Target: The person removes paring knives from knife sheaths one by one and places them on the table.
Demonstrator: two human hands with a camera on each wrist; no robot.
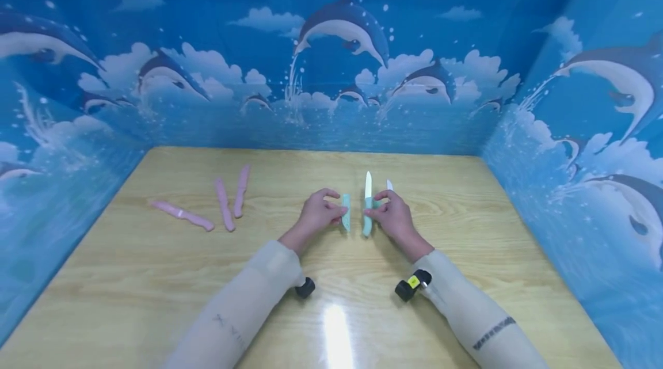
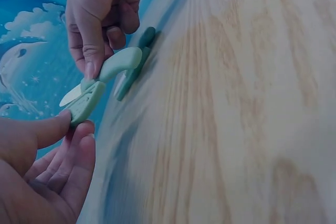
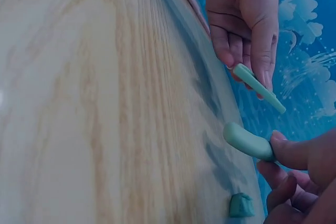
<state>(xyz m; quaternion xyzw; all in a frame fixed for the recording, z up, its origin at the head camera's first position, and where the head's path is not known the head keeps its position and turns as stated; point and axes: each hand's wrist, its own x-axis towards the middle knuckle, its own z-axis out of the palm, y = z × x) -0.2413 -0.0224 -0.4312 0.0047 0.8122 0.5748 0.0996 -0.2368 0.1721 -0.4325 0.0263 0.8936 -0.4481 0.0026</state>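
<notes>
My left hand [image 1: 316,213] pinches a light green blade cover [image 1: 345,213] between thumb and fingers, above the table. Just right of it, my right hand [image 1: 396,218] grips a knife [image 1: 367,225] by its green handle. The knife's pale blade [image 1: 368,185] is bare and points away from me. In the left wrist view, the cover [image 2: 86,102] appears close to the knife [image 2: 122,62]; the right wrist view shows a gap between them. A second green knife [image 2: 137,66] lies on the table beyond my right hand, which partly hides it in the head view.
Three pink knives lie at the left of the wooden table [image 1: 181,288]: one slanting [image 1: 182,215], two more upright in view [image 1: 224,205] [image 1: 241,190]. Blue dolphin-printed curtains [image 1: 248,41] stand behind the table and along its sides.
</notes>
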